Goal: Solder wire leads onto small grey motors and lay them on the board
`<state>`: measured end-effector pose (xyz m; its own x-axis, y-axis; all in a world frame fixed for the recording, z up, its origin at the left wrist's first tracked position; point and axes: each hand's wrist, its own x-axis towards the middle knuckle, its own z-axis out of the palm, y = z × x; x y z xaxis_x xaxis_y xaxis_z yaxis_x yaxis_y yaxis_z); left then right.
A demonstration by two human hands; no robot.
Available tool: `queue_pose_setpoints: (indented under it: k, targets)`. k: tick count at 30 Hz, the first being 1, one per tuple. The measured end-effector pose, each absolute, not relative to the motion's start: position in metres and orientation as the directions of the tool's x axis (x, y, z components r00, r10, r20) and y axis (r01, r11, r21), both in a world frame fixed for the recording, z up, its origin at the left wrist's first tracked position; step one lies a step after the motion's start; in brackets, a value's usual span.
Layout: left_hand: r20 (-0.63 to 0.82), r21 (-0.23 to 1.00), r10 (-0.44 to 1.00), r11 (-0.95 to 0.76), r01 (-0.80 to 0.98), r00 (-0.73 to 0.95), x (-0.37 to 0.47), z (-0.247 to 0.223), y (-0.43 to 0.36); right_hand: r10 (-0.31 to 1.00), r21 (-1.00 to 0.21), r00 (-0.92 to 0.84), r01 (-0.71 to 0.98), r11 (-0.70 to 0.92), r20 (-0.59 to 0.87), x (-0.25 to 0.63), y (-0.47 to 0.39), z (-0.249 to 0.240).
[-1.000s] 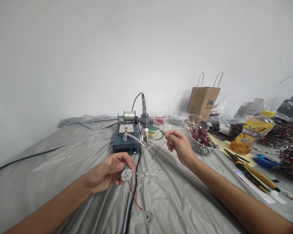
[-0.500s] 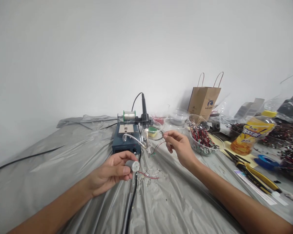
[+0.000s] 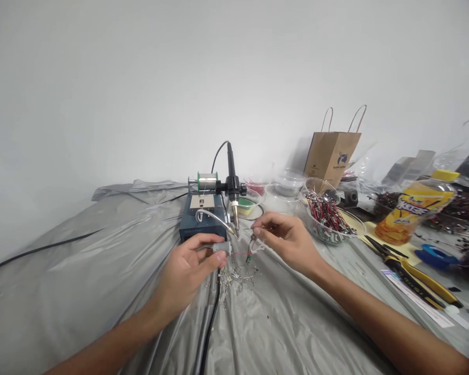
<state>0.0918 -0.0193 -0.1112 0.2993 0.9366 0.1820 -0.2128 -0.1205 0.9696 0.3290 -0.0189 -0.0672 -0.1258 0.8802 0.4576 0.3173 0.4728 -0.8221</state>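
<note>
Between the thumb and fingers of my left hand (image 3: 193, 265) is a small grey cylinder, apparently a small motor (image 3: 221, 248), lying sideways with its end toward the right. My right hand (image 3: 287, 239) pinches thin wires (image 3: 252, 245), with a small green piece hanging below the fingertips. A red wire (image 3: 240, 253) stretches between the two hands. Just beyond them, a soldering iron (image 3: 233, 177) is clamped tip down on a blue soldering station (image 3: 197, 225). A metal tube (image 3: 221, 221) curves toward the iron's tip. A solder spool (image 3: 207, 180) sits on top of the station.
Wire clippings (image 3: 238, 276) litter the grey plastic sheet (image 3: 140, 291). On the right are a clear bowl of wired parts (image 3: 328, 221), yellow-black pliers (image 3: 414, 278), a drink bottle (image 3: 412, 208), blue tape (image 3: 436, 256) and a paper bag (image 3: 332, 159). A black cable (image 3: 214, 312) runs toward me.
My left hand has moved right and up, turning the motor from facing me to sideways. My right hand has shifted slightly left and down, bringing the wires closer to the motor.
</note>
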Motion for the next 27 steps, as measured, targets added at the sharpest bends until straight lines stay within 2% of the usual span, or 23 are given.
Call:
queue_pose_setpoints:
  k: [4,8,15,22,27]
  targets:
    - [0.204,0.964,0.942,-0.146,-0.223,0.267,0.094,-0.111,-0.020,0.874,-0.813,-0.160,0.323,0.485,0.458,0.328,-0.020,-0.070]
    - [0.255,0.945,0.937,-0.189,-0.268,0.239,0.096,-0.110,-0.019,0.843,-0.767,-0.161,0.356,0.534,0.513,0.326,-0.025,-0.070]
    - [0.262,0.938,0.930,-0.182,-0.295,0.259,0.098,-0.111,-0.019,0.785,-0.697,-0.164,0.379,0.609,0.597,0.318,-0.030,-0.076]
    - [0.232,0.945,0.944,-0.162,-0.284,0.236,0.101,-0.107,-0.019,0.664,-0.532,-0.168,0.472,0.703,0.729,0.315,-0.036,-0.074]
    - [0.251,0.932,0.946,-0.179,-0.316,0.203,0.103,-0.108,-0.019,0.644,-0.507,-0.173,0.479,0.716,0.746,0.313,-0.039,-0.071]
